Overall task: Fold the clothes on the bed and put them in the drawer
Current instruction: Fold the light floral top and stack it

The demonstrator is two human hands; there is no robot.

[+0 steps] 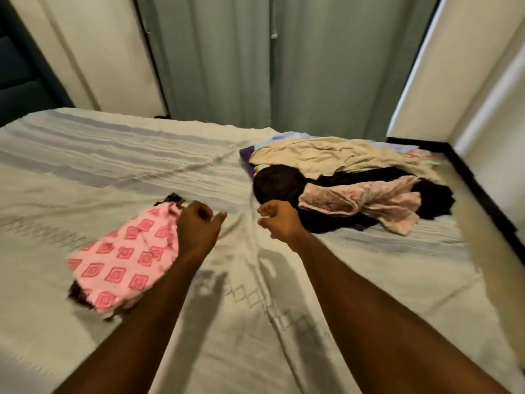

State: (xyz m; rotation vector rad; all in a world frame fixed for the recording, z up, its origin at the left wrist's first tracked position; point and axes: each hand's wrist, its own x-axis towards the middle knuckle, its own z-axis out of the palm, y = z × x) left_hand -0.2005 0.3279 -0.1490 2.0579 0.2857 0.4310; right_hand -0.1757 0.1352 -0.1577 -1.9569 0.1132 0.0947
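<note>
Both arms reach forward over the bed [85, 172], which is covered by a pale spread with grey woven bands. The left hand [197, 223] hangs above the spread with its fingers loosely curled and the thumb pointing right; nothing is held in it. The right hand [279, 220] is likewise loosely curled and holds nothing, sitting just short of the near edge of the clothes pile. The two hands are apart, a short gap of bare spread between them. A pink garment with a red diamond print [122, 260] lies flat on the spread to the left, partly under the left forearm; dark fabric shows at its far and near ends. Whether it is folded cannot be told with certainty. The unfolded pile lies at the right of the bed: a black garment [281, 183] at the bottom, a crumpled pale pink garment [366, 200] on top of it, and a beige garment [326, 156] behind. Grey-green curtains [326, 66] hang beyond the bed. The frame is blurred.
</note>
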